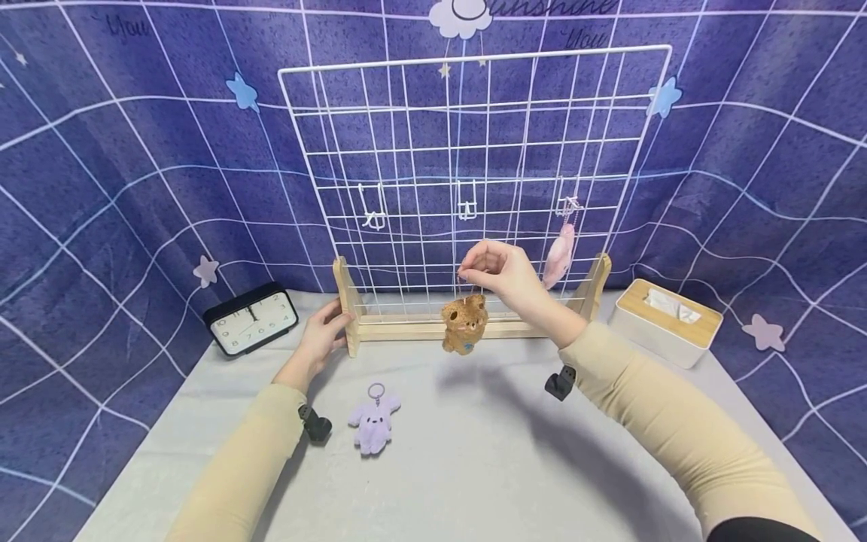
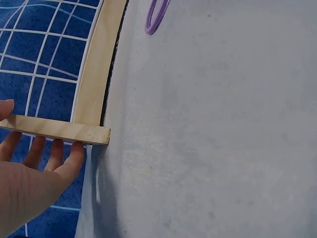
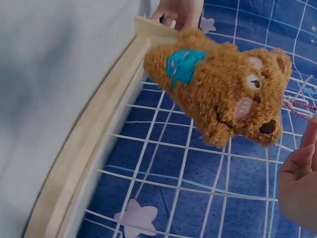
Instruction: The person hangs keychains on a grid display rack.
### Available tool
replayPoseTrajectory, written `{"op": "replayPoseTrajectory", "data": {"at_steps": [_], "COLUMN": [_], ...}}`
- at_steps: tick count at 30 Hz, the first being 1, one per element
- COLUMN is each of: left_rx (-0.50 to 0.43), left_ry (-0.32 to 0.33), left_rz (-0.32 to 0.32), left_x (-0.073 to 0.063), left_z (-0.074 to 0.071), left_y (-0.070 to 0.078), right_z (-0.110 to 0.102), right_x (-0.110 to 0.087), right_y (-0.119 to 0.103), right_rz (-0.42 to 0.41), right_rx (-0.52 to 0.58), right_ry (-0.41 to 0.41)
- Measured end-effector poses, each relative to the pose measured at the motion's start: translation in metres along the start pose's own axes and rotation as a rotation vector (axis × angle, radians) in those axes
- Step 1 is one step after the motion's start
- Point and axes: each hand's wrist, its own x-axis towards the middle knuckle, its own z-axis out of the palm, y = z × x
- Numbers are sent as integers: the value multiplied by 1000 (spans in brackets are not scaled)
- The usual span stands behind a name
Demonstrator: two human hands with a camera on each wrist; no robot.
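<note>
In the head view, the right arm, in a beige sleeve (image 1: 650, 410), comes up from the lower right and bends inward, so that the right hand (image 1: 504, 275) sits near the centre, in front of a white wire grid rack (image 1: 474, 59). The left arm rises from the lower left, its left hand (image 1: 320, 337) at the rack's pale wooden left foot (image 1: 345, 293).

The fluffy brown plush bear (image 1: 464, 325) hangs just below the right hand, at the centre of the frame and clear of the grey desk (image 1: 433, 489). Its head is up and its feet down, the long axis close to vertical with the head leaning slightly right; the face looks out toward the camera. In the right wrist view it lies across the upper middle, head to the right, a blue patch on its body toward the left.

The right hand is nearly closed, thumb and fingertips pinching the bear's thin red beaded cord (image 3: 303, 104). The left hand grips the wooden foot, thumb on one side and spread fingers on the other. A lilac plush toy (image 1: 373, 430) with a ring lies on the desk, left of centre.
</note>
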Motion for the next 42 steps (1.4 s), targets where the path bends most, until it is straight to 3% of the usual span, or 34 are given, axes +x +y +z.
{"op": "replayPoseTrajectory", "data": {"at_steps": [5, 13, 30, 42], "left_rx": [20, -12, -19, -21], "left_ry": [5, -20, -19, -11], "left_rz": [23, -9, -26, -25], "left_x": [0, -16, -15, -13], "left_z": [0, 9, 8, 7], "left_y": [-3, 22, 22, 21], "right_z": [-2, -10, -16, -18], "right_x": [5, 15, 36, 48], "right_y": [-7, -23, -42, -44], "right_rz": [-35, -82, -140, -102], "right_rx": [40, 43, 50, 18], "right_ry": [8, 35, 99, 168]}}
